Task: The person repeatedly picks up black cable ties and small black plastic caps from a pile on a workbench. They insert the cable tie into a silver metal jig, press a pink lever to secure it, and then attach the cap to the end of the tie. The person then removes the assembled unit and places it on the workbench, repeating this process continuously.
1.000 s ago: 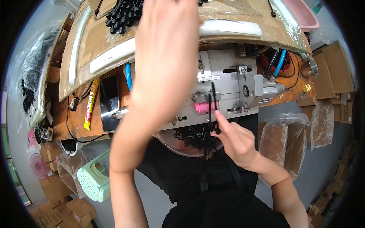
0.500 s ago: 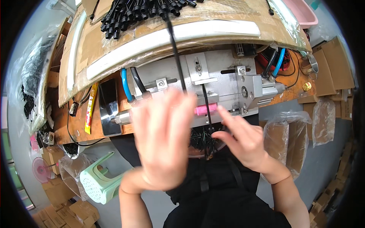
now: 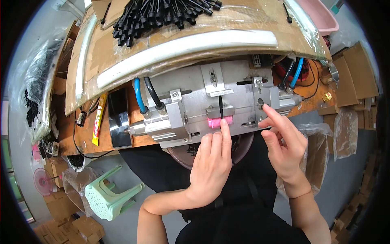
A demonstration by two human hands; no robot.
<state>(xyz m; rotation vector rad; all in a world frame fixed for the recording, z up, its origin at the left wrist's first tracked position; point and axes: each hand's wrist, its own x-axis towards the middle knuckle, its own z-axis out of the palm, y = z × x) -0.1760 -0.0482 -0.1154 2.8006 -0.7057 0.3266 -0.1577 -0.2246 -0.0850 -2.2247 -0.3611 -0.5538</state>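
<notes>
A short black rod (image 3: pixel 220 106) lies in a metal fixture (image 3: pixel 239 105), running from a small bracket toward a pink block (image 3: pixel 214 123) at the front edge. My left hand (image 3: pixel 213 166) points its index finger onto the rod at the pink block. Its other fingers bend loosely, and the thumb is hidden. To the right, my right hand (image 3: pixel 285 148) hovers by the fixture's front edge, fingers apart and nothing in them. Beneath the fixture, a round bowl (image 3: pixel 178 157) with black pieces shows partly behind my left hand.
Black capped rods (image 3: pixel 162 18) lie heaped on a cardboard-covered shelf (image 3: pixel 243 55) above the fixture. Blue hoses (image 3: pixel 140 95) rise from its left side. A phone (image 3: pixel 120 122) and a yellow packet (image 3: pixel 98 120) rest at left. A green stool (image 3: pixel 105 199) stands below.
My left hand has come down and right onto the rod at the pink block; the long rod beside it is gone from view. My right hand has moved right, away from the fixture's rod.
</notes>
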